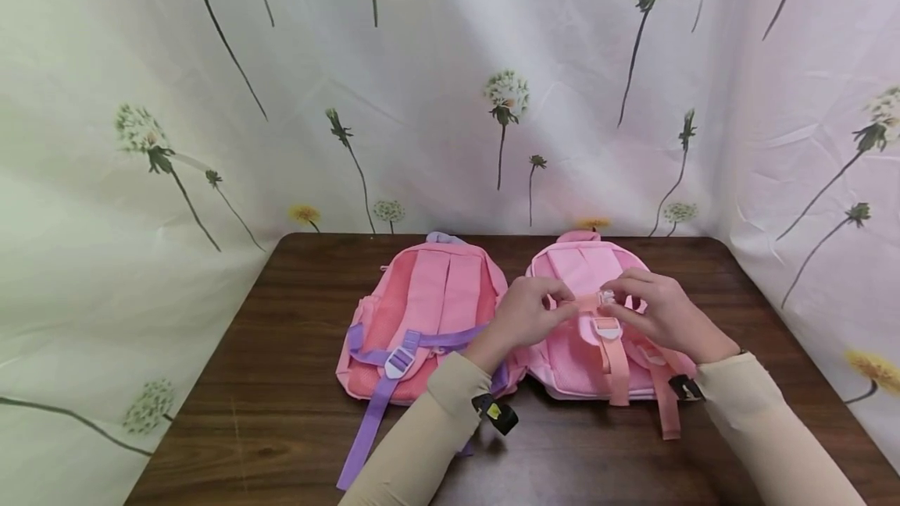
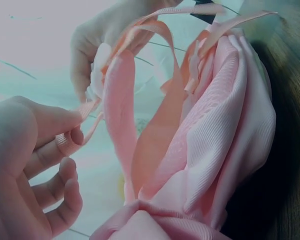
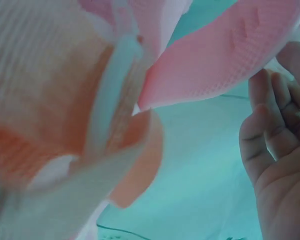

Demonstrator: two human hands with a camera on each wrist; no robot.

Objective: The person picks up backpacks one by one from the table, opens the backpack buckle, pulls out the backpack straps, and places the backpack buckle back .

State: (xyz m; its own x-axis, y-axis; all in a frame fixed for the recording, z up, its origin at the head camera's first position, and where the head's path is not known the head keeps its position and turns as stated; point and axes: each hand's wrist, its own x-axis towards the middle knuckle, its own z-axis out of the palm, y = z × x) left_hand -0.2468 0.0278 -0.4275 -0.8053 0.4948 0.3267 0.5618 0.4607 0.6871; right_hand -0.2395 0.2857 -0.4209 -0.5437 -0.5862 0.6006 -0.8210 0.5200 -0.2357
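Note:
A pink backpack (image 1: 568, 365) lies on the table with its back panel and shoulder straps facing up. Over it, my left hand (image 1: 530, 309) pinches an orange webbing strap (image 2: 67, 143) between thumb and forefinger, the other fingers loosely bent. Opposite, my right hand (image 1: 657, 309) holds a white plastic buckle (image 1: 605, 297) at the strap's other side by its fingertips. One padded shoulder strap (image 2: 119, 100) rises off the bag beside both hands. Below the buckle sits a white slide adjuster (image 1: 607, 327), with loose orange webbing (image 1: 617, 373) hanging from it.
To the left lies a second pink backpack (image 1: 430, 287) with purple straps (image 1: 373, 428) and a white adjuster (image 1: 398, 363), partly behind my left forearm. Both bags rest on a dark wooden table (image 1: 281, 381). A dandelion-print curtain (image 1: 436, 100) stands behind the table and along its sides.

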